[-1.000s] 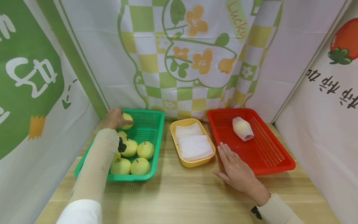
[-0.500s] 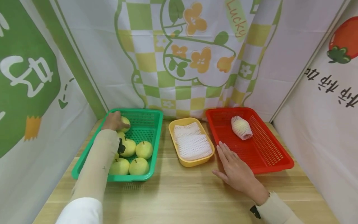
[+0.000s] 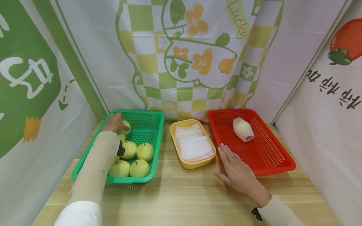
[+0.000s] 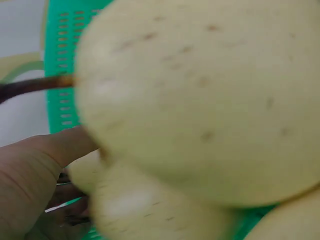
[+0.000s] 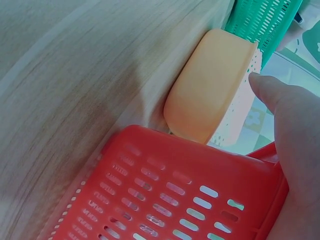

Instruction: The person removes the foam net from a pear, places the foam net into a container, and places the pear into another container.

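Observation:
At the back left of the green basket (image 3: 156, 147), my left hand (image 3: 113, 122) holds a yellow-green pear (image 3: 126, 127), thumb on its near side. Most of its fingers are hidden in the head view. In the left wrist view that hand (image 4: 30, 175) reaches past a large, close pear (image 4: 200, 90) with a long brown stem. Several more pears (image 3: 145, 152) lie in the front of the basket. My right hand (image 3: 238, 172) lies with straight fingers over the near left corner of the red basket (image 3: 271, 171), thumb spread. That basket bears one pear in a white foam net (image 3: 243, 129).
Between the baskets stands a yellow tray (image 3: 190, 165) with flat white foam nets (image 3: 196, 148) in it. All stand on a wooden table (image 3: 181, 201). A printed curtain (image 3: 183, 94) closes off the back, and cloth walls flank both sides.
My left hand and its pear have sunk slightly lower at the back of the green basket. My right hand stays on the red basket's corner. The head view has shifted a little.

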`<state>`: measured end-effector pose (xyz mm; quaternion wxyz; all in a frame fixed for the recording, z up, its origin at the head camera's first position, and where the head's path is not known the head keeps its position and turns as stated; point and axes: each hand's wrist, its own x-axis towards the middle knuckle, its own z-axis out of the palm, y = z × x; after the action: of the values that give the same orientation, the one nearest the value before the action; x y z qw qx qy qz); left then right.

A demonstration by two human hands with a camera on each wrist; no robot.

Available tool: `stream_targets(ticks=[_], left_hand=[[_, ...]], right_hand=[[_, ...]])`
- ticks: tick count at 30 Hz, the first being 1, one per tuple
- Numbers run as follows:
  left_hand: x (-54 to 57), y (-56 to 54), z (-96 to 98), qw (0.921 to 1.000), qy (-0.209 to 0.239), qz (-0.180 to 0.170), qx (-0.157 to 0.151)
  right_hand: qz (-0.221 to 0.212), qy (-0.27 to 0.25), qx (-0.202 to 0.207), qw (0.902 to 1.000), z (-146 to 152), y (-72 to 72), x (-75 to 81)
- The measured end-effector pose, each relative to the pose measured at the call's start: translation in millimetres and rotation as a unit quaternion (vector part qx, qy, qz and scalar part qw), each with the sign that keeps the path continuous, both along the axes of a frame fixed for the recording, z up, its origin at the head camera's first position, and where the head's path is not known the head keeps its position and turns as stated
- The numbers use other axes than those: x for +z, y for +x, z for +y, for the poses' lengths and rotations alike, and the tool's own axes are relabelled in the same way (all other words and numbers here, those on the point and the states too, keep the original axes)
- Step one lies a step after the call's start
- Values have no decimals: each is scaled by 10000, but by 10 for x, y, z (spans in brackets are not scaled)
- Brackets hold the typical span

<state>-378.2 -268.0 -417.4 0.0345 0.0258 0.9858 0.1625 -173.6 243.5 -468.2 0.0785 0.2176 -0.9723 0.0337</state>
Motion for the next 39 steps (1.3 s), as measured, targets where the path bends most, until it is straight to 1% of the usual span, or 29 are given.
stream_targets(ticks=[3,6,8,11,13,15,17,19,21,23,26,29,31,33,36,39], left_hand=[[99,25,22,9997,-19,91,-210],[267,72,74,9982,-110,215,-546],[402,134,124,9963,-200,299,-784],[599,268,211,9931,-315,407,-1056],[717,386,278,9911,-383,464,-1184],[800,513,332,9881,-471,553,-1357],[871,663,389,9844,-578,624,-1538],[922,831,447,9808,-671,649,-1710],[944,1003,503,9766,-747,714,-1887],[936,1178,559,9729,-784,824,-2014],[862,1416,626,9655,-742,1151,-2216],[737,1626,704,9595,-725,1382,-2344],[638,1744,765,9562,-729,1451,-2435],[524,1842,834,9533,-776,1517,-2494],[336,1958,939,9493,-794,1646,-2559],[130,2032,1050,9472,-794,1765,-2555]], right_hand=[[-22,-17,-34,10000,0,9,-4],[-32,-12,-72,10000,6,15,2],[-39,2,-83,10000,10,17,12],[-32,47,-69,10000,15,12,19],[-19,59,-55,10000,18,6,21],[2,71,-27,10000,21,2,20],[8,63,-7,10000,22,-4,19],[27,65,11,10000,23,-10,18],[59,79,25,9999,24,-12,16],[92,86,47,9999,24,-14,14],[132,104,78,9998,20,-13,9],[127,96,92,9998,12,-11,4],[101,83,86,9999,4,-7,2],[69,54,74,9999,-4,-2,2],[27,20,54,10000,-19,5,2],[9,33,31,10000,-19,8,6]])
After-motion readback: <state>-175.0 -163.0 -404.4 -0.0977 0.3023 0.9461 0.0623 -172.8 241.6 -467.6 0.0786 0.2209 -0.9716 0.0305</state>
